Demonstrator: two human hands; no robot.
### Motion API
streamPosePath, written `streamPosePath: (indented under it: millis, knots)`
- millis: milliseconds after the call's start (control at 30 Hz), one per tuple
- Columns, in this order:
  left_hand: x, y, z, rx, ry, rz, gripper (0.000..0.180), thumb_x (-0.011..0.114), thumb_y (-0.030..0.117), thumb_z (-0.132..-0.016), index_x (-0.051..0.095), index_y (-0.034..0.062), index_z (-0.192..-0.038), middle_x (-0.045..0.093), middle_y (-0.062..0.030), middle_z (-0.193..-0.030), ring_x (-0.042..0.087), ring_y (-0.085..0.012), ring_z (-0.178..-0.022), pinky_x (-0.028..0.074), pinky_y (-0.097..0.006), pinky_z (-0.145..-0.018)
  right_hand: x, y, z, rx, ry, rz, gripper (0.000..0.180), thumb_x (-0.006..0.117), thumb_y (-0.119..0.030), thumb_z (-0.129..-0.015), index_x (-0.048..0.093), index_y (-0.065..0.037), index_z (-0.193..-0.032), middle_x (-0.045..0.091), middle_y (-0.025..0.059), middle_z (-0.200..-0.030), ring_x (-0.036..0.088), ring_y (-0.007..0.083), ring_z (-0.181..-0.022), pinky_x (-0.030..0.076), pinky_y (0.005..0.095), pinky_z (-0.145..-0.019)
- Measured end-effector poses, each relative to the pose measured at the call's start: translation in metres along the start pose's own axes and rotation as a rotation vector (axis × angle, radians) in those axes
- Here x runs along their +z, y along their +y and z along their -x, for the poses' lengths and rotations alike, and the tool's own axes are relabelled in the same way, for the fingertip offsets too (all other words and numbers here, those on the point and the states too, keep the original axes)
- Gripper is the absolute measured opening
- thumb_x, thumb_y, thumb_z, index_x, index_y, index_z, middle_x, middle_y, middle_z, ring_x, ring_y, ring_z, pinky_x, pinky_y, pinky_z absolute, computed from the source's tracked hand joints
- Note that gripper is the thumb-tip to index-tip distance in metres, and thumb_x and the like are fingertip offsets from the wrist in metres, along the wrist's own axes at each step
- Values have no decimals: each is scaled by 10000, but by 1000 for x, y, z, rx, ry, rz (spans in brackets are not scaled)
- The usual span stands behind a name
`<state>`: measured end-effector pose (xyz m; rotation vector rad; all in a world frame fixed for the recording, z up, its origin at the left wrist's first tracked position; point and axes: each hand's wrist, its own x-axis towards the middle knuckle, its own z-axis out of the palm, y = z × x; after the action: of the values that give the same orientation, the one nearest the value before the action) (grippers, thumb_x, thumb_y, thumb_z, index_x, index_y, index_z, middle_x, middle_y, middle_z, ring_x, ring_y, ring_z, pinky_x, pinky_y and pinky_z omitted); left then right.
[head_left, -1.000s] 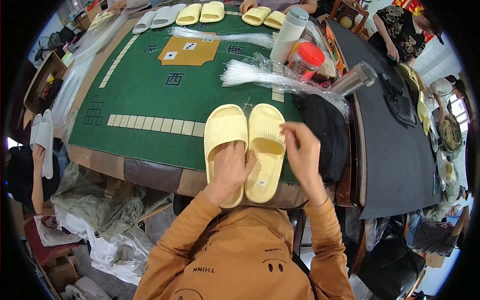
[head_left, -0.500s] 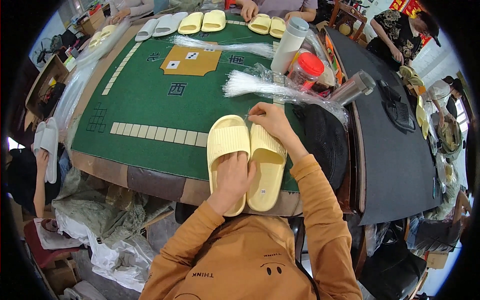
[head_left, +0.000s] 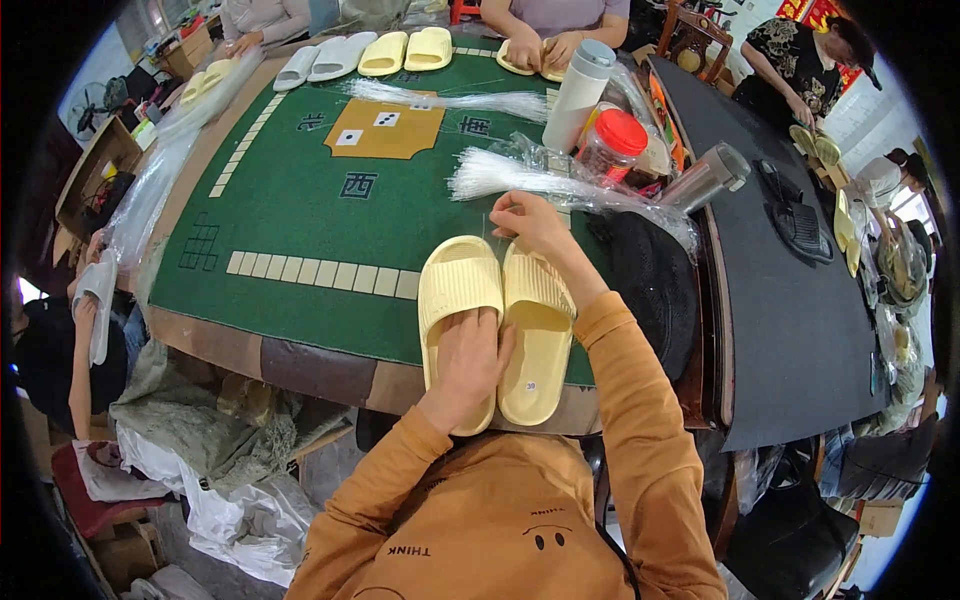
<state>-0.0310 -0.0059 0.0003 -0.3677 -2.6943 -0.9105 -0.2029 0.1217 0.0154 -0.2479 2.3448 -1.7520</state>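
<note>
Two pale yellow slippers lie side by side, toes away from me, at the near edge of a green game table. My left hand lies over their heels and holds them together. Just beyond the toes, my right hand has its fingers pinched on a thin clear strand. That strand comes from a bundle of clear plastic strands lying in a clear bag behind the slippers.
A white bottle, a red-lidded jar and a steel flask stand at the right edge. A black bag lies beside the slippers. Other people handle slippers at the far edge. A black table adjoins on the right.
My right hand left the right slipper's side and reached forward to the strand bundle, closing its fingers there. My left hand stayed on the heels.
</note>
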Motion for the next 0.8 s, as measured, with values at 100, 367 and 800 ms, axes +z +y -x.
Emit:
streamPosePath:
  millis: [100,367,800]
  knots:
    - [4,1,0,-6,-17,19,291,620,218,-866,505,-45,-916,538,-247,-835,560,-417,-736,471,-474,-624,5,1,-6,-11,-32,-16,147,665,-128,-813,632,-2,-878,661,79,-768,654,143,-650,496,278,-620]
    - [4,-1,0,28,-9,-74,299,618,234,-878,509,-43,-901,536,-244,-821,566,-412,-718,477,-471,-610,33,-11,-7,-149,-34,349,152,709,-163,-719,688,-51,-819,690,131,-797,665,287,-776,520,383,-737]
    - [-69,25,18,260,-65,-21,346,679,183,-825,602,37,-1129,620,-155,-1064,635,-280,-663,508,-334,-583,3,-19,34,-230,106,-128,92,602,-49,-868,587,21,-926,683,93,-818,658,137,-744,515,251,-697]
